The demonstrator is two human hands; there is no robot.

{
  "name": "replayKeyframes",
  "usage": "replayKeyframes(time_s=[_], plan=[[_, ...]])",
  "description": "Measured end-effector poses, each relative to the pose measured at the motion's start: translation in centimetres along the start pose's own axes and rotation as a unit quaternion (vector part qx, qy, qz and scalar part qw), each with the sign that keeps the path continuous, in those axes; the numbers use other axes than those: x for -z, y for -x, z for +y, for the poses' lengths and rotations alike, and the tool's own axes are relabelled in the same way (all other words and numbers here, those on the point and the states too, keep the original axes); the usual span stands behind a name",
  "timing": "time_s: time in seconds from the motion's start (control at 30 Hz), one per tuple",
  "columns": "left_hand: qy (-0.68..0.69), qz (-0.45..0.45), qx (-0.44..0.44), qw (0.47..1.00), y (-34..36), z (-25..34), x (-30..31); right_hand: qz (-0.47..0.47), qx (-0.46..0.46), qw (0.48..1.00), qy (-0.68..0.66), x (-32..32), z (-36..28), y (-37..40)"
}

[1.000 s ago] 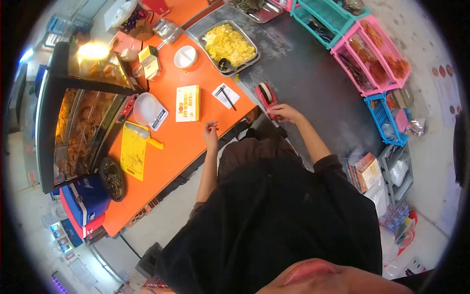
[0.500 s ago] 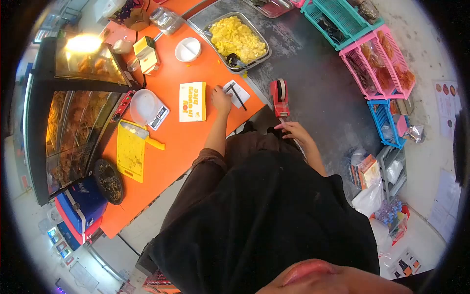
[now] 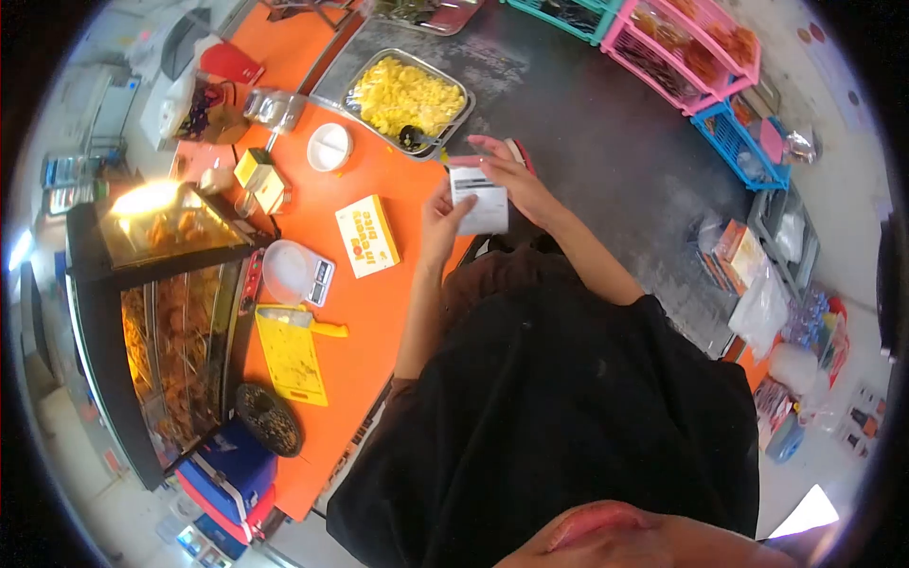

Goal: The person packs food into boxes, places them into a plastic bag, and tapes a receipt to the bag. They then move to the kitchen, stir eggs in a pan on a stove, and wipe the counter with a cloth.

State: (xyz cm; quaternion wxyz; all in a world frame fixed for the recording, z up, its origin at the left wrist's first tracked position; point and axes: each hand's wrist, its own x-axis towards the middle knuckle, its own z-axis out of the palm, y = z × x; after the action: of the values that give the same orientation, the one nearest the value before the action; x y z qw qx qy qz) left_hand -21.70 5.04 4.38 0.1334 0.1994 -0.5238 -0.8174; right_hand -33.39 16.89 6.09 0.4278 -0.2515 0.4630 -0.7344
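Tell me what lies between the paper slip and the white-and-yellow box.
In the head view, the left hand gripping the slip comes between; from hand to box, only bare orange tabletop shows.

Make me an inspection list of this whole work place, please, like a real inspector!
Surface: orange table; dark counter with pale scuffs.
Things: left hand pinches a printed slip; red item partly behind right hand.
Clutter: yellow-white box; knife on cutting board.
Hands: right fingers at the slip's top edge.
Cables: can't tell; maybe a dark cord.
Surroundings: lit display case; blue basket.
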Motion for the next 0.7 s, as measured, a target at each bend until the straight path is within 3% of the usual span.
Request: replayKeyframes(time_s=[0.1, 0.13, 0.23, 0.3, 0.33, 0.4, 0.43, 0.5, 0.53, 0.57, 0.6, 0.63, 0.67, 0.7], plan=[[0.029, -0.052, 0.051, 0.997, 1.6, 0.7, -2.2, 0.074, -0.01, 0.98, 0.184, 0.8, 1.6, 0.8], [0.028, -0.052, 0.05, 0.997, 1.5, 0.4, -2.1, 0.075, -0.009, 0.98, 0.183, 1.2, 1.7, 1.1], [-0.004, -0.067, 0.068, 0.995, 1.4, -0.9, -1.6, 0.096, 0.01, 0.989, 0.11, 2.2, 1.8, 2.7], [-0.006, -0.044, 0.093, 0.995, 1.2, -1.4, -1.4, 0.082, -0.031, 0.994, -0.065, 2.5, 1.5, 3.7], [-0.007, -0.043, 0.096, 0.994, 1.2, -1.5, -1.5, 0.084, -0.033, 0.994, -0.068, 2.4, 1.7, 4.3], [0.025, -0.081, 0.121, 0.989, 1.1, -1.7, -1.8, -0.001, -0.102, 0.948, -0.301, 2.1, 2.4, 5.5], [0.024, -0.086, 0.124, 0.988, 1.1, -1.8, -2.0, 0.004, -0.098, 0.948, -0.302, 2.3, 3.2, 5.6], [-0.002, -0.111, 0.128, 0.986, 1.0, -1.9, -2.5, 0.12, -0.013, 0.992, -0.04, 3.0, 4.8, 5.2], [-0.002, -0.114, 0.129, 0.985, 0.9, -1.9, -2.7, 0.124, -0.011, 0.991, -0.039, 3.2, 4.0, 5.3], [0.003, -0.118, 0.135, 0.984, 1.1, -1.8, -2.8, 0.16, 0.056, 0.963, 0.208, 3.3, 2.8, 5.5], [0.008, -0.122, 0.142, 0.982, 1.1, -1.7, -2.9, 0.185, 0.118, 0.87, 0.441, 3.5, 2.2, 5.7], [0.007, -0.123, 0.145, 0.982, 1.1, -1.8, -2.9, 0.158, 0.082, 0.932, 0.315, 3.5, 2.0, 5.7], [0.017, -0.117, 0.149, 0.982, 1.1, -1.8, -3.0, 0.161, 0.081, 0.932, 0.314, 3.7, 1.5, 6.1], [0.026, -0.11, 0.152, 0.982, 1.0, -1.9, -3.0, 0.142, 0.042, 0.972, 0.184, 4.1, 0.7, 6.4]])
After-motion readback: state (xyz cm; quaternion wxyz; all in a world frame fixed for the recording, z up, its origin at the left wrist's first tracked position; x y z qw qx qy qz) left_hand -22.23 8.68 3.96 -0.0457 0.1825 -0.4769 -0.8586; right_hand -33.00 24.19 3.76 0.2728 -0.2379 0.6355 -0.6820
